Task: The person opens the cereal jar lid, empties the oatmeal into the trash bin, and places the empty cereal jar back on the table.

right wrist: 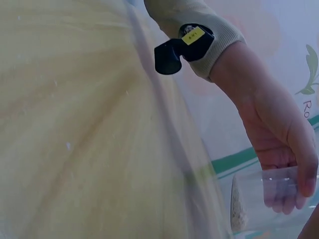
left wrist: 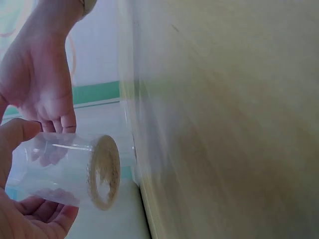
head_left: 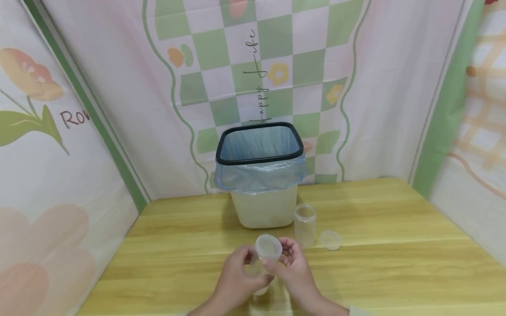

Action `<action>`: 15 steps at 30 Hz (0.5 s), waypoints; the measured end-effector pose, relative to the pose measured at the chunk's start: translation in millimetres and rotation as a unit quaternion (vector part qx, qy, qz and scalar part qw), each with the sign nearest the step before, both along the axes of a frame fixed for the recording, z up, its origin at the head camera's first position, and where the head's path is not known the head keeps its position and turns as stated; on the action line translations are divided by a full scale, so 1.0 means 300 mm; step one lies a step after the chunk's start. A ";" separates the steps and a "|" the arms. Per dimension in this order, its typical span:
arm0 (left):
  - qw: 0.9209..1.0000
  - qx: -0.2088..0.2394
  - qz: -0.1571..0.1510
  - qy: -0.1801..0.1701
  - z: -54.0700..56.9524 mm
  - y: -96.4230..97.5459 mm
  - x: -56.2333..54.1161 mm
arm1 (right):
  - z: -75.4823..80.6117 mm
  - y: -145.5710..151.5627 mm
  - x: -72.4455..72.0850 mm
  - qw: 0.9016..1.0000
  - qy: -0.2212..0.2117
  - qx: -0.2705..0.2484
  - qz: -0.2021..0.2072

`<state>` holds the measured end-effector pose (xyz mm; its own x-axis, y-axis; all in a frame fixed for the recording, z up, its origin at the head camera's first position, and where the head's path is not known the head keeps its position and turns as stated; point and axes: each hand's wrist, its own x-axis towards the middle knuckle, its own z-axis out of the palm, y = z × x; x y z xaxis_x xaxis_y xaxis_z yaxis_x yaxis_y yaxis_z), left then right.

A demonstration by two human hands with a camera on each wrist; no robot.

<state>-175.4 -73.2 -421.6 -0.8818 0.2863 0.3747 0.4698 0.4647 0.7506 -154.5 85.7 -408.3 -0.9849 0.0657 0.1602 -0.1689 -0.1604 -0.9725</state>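
My left hand [head_left: 237,276] grips a clear plastic jar [left wrist: 60,167] round its side, held just above the table. Powdery, pale residue shows at the jar's base in the right wrist view. On the jar's top is a translucent round lid [head_left: 269,247], which my right hand [head_left: 296,274] pinches at the rim between thumb and fingers. Whether the lid is seated or loose cannot be told. A second clear jar [head_left: 305,228] stands uncovered beyond my right hand. Another round lid [head_left: 330,240] lies flat to the right of it.
Behind the hands stands a cream bin [head_left: 265,208] with a black rim [head_left: 258,161] and a blue bag liner [head_left: 261,175] folded over it. It rests on the wood-grain table [head_left: 166,254]. Printed curtains [head_left: 379,109] hang round the back and both sides.
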 end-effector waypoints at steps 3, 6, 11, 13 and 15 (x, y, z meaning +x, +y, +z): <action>1.000 -0.012 0.005 0.009 -0.003 0.003 0.006 | -0.005 -0.014 0.002 1.000 -0.003 0.009 -0.011; 1.000 -0.020 0.001 0.010 -0.006 0.006 0.011 | -0.004 -0.020 0.004 1.000 -0.014 0.003 -0.010; 0.999 -0.032 -0.003 0.001 -0.006 0.007 0.016 | -0.005 -0.021 0.008 1.000 -0.024 0.006 -0.003; 0.999 -0.037 -0.004 0.001 -0.005 0.006 0.016 | -0.007 -0.020 0.007 1.000 -0.025 0.010 -0.001; 0.999 -0.037 -0.005 0.004 -0.006 0.005 0.016 | -0.008 -0.019 0.007 1.000 -0.026 0.014 0.000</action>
<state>-170.5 -71.7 -423.3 -0.8761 0.3224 0.3584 0.4800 0.5145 0.7106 -152.3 80.0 -410.8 -0.9918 0.0629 0.1110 -0.1186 -0.1337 -0.9839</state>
